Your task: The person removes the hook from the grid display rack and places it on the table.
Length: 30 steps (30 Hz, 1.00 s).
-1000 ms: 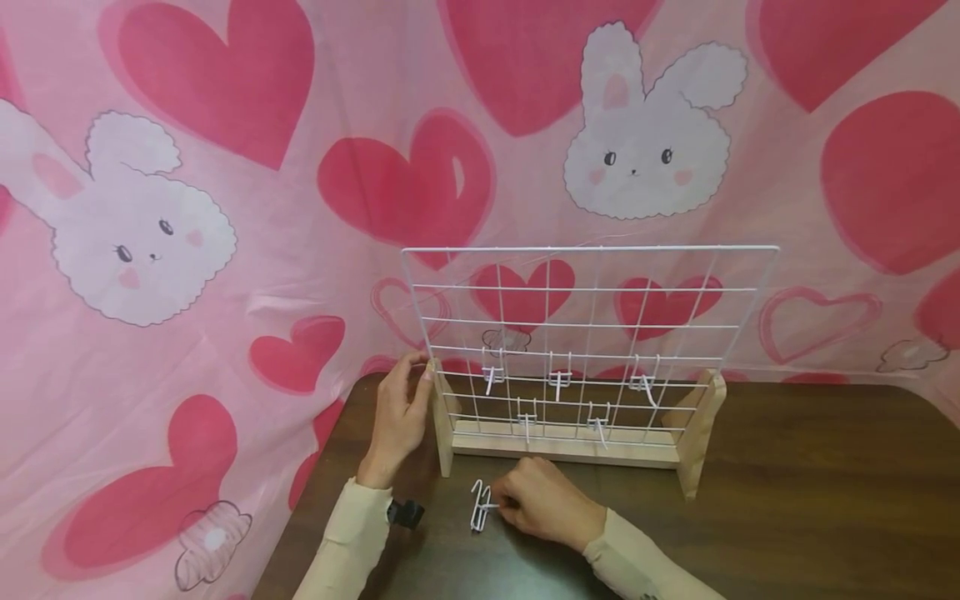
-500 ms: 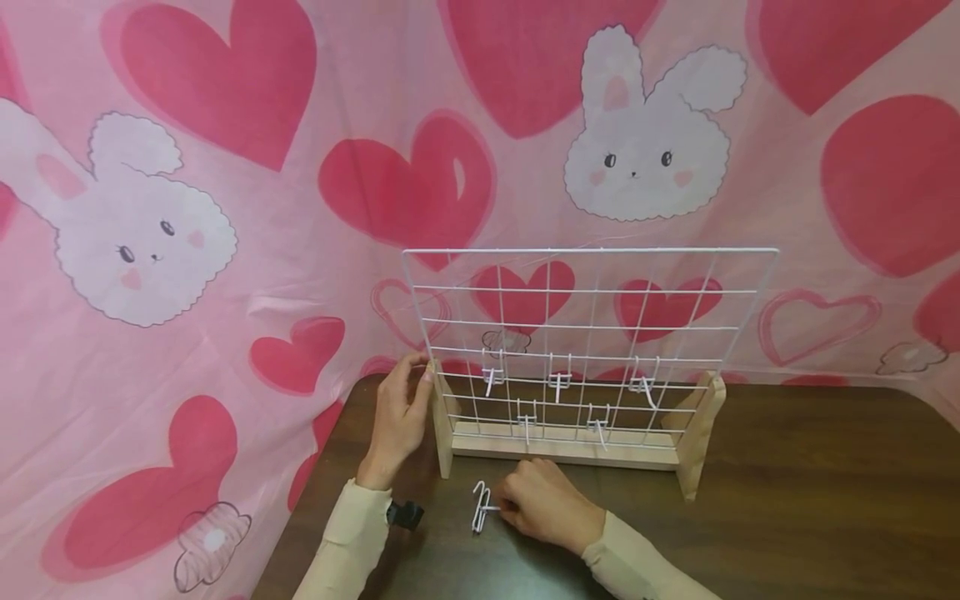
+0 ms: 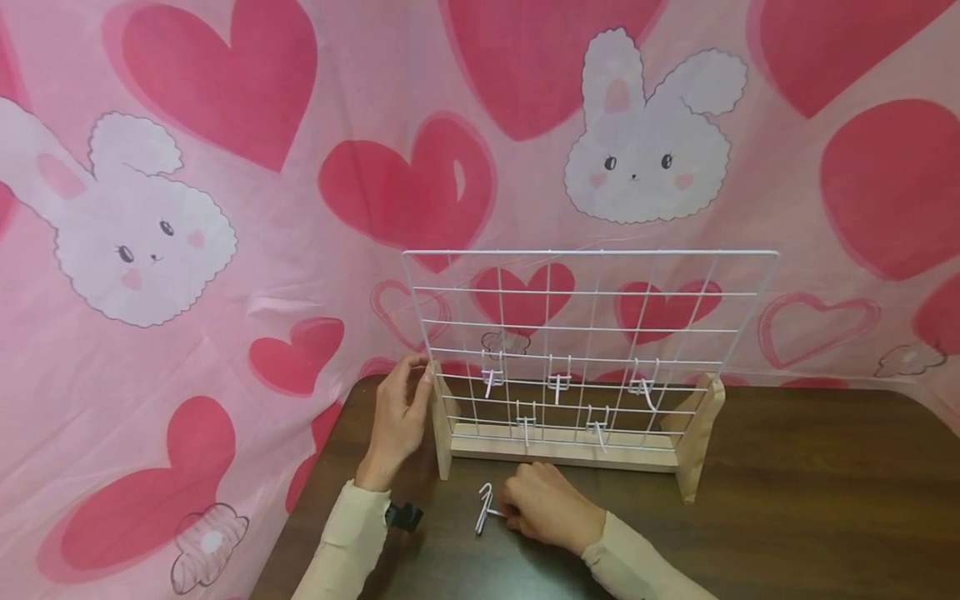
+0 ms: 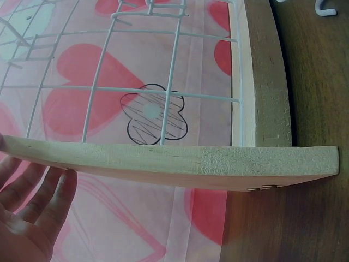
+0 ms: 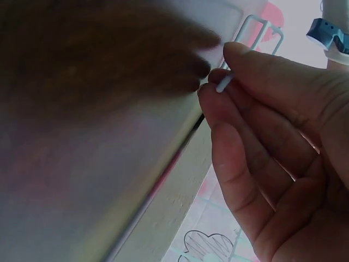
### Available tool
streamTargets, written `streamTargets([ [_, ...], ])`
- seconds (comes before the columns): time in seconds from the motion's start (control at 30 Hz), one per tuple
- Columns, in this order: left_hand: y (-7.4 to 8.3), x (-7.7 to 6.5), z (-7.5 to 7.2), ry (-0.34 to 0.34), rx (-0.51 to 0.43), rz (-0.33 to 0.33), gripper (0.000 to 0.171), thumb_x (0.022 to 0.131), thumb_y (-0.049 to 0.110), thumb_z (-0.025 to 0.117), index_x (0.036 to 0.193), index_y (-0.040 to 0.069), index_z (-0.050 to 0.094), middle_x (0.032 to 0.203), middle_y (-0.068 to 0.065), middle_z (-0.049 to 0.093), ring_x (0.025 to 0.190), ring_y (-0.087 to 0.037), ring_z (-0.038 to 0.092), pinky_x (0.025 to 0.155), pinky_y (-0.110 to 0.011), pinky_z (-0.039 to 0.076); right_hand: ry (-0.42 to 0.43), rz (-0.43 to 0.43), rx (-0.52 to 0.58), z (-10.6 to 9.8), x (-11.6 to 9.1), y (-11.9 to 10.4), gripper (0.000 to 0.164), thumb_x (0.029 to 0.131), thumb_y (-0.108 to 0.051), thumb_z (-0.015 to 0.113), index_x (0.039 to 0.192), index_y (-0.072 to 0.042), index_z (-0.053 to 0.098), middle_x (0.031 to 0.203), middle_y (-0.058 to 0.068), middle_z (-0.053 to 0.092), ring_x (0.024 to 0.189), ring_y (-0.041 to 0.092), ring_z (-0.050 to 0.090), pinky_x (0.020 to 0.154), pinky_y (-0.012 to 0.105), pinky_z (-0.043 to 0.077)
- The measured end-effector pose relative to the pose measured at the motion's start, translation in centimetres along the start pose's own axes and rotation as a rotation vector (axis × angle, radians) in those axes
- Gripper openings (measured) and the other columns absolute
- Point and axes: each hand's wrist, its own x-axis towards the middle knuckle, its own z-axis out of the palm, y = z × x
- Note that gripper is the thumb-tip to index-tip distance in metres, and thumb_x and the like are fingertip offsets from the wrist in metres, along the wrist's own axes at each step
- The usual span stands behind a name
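Observation:
In the head view my right hand (image 3: 551, 506) pinches a white wire hook (image 3: 486, 508) by its prong, low above the table in front of the rack. The right wrist view shows the prong between thumb and fingertips, the hook's wire loops (image 5: 262, 27) beyond them. A white wire grid rack (image 3: 592, 252) stands upright between wooden side panels. Several similar white hooks (image 3: 558, 383) hang on it in two rows. My left hand (image 3: 401, 417) touches the top of the left side panel (image 3: 442, 433); in the left wrist view straight fingers (image 4: 46, 199) rest against its outer face.
The rack's wooden crossbar (image 3: 570, 452) and right side panel (image 3: 701, 442) stand on the dark wooden table (image 3: 810, 483). A pink cloth (image 3: 300, 250) with hearts and rabbits hangs behind and to the left. A black wrist device (image 3: 405, 517) sits on the left wrist.
The hook in my right hand has turned so that its frame shows more edge-on, and it has shifted slightly right. My left hand and the rack have stayed in place.

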Motion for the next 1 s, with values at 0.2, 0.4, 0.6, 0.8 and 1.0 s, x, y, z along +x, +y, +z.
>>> streamTargets([
  [0.2,-0.8,0.0,-0.1,-0.020,-0.008,0.006,0.020,0.097,0.011,0.054,0.116,0.006,0.061,0.107,-0.007,0.070,0.099,-0.019,0.067,0.083,-0.028,0.057,0.028,-0.042,-0.041,0.1,0.0,-0.1,0.031,0.066,-0.021,0.081,0.054,-0.030,0.054,0.051,-0.022,0.048,0.049,-0.006,0.037,0.047,0.016,0.031],
  [0.4,0.8,0.0,-0.3,-0.003,-0.003,0.014,0.020,0.096,0.006,0.054,0.113,0.002,0.061,0.105,-0.011,0.070,0.097,-0.022,0.068,0.082,-0.027,0.056,0.032,-0.050,-0.042,-0.1,-0.1,-0.3,0.028,0.069,-0.021,0.081,0.057,-0.029,0.057,0.052,-0.022,0.049,0.049,-0.007,0.036,0.046,0.016,0.030],
  [0.6,3.1,0.2,-0.8,-0.005,-0.011,0.005,0.020,0.093,-0.004,0.054,0.111,-0.008,0.060,0.105,-0.019,0.070,0.098,-0.029,0.069,0.080,-0.023,0.056,0.085,-0.067,-0.072,-0.6,-0.1,-0.6,0.029,0.069,-0.026,0.081,0.060,-0.030,0.054,0.054,-0.022,0.048,0.049,-0.006,0.037,0.045,0.018,0.028],
  [0.8,3.2,0.1,-0.9,-0.004,0.000,-0.002,0.020,0.093,-0.003,0.054,0.111,-0.006,0.061,0.104,-0.019,0.070,0.098,-0.028,0.069,0.080,-0.027,0.056,0.145,-0.090,-0.083,-2.0,-0.1,-1.4,0.023,0.072,-0.026,0.078,0.066,-0.030,0.056,0.061,-0.022,0.055,0.052,-0.007,0.044,0.045,0.017,0.030],
  [1.0,3.2,0.2,-0.8,-0.010,-0.006,-0.006,0.021,0.093,-0.002,0.054,0.112,-0.009,0.060,0.106,-0.020,0.070,0.099,-0.029,0.069,0.079,-0.033,0.058,0.253,-0.128,-0.100,-3.5,-0.2,-2.1,0.021,0.074,-0.028,0.078,0.069,-0.029,0.058,0.063,-0.020,0.057,0.054,-0.005,0.052,0.046,0.017,0.034],
])
